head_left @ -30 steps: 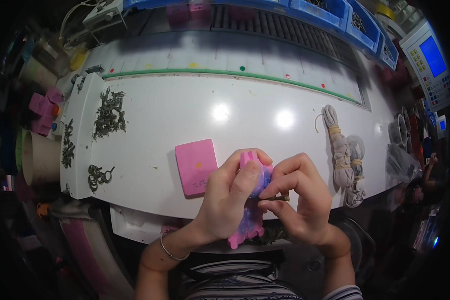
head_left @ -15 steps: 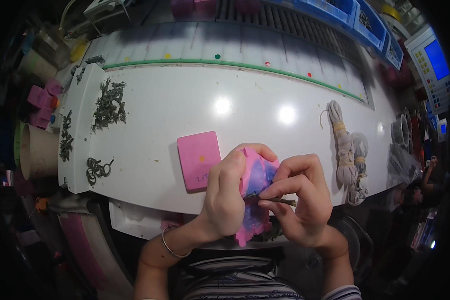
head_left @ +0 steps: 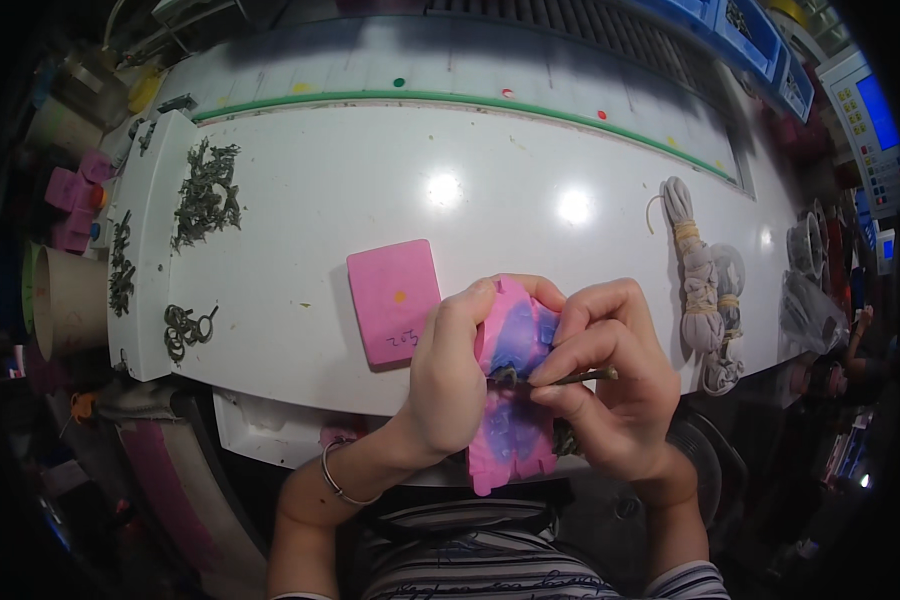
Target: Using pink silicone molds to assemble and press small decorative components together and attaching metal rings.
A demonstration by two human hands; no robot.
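Observation:
My left hand [head_left: 448,375] grips a soft pink-and-blue rubber mold [head_left: 517,340] over the front edge of the table. The mold is bent apart, with an upper half and a lower flap [head_left: 510,440] hanging below. My right hand [head_left: 620,375] pinches a thin greenish-brown stick [head_left: 598,376] between thumb and fingers. Its inner end reaches the dark gap in the middle of the mold, where a small dark piece [head_left: 507,376] shows; its shape is unclear. Left of my hands lies a flat pink block [head_left: 393,300] with handwritten marks and a yellow dot.
Dark green small pieces [head_left: 208,195] are heaped at the table's left, with several ring-shaped pieces [head_left: 188,330] nearer. Tied grey cloth bundles [head_left: 698,290] lie at the right. A green strip [head_left: 450,97] crosses the back, and blue bins [head_left: 745,45] stand at the far right.
The mold is spread wider, and its lower flap shows more. The stick has swung to point more sideways, with its outer end a little higher. The whole view has shifted slightly.

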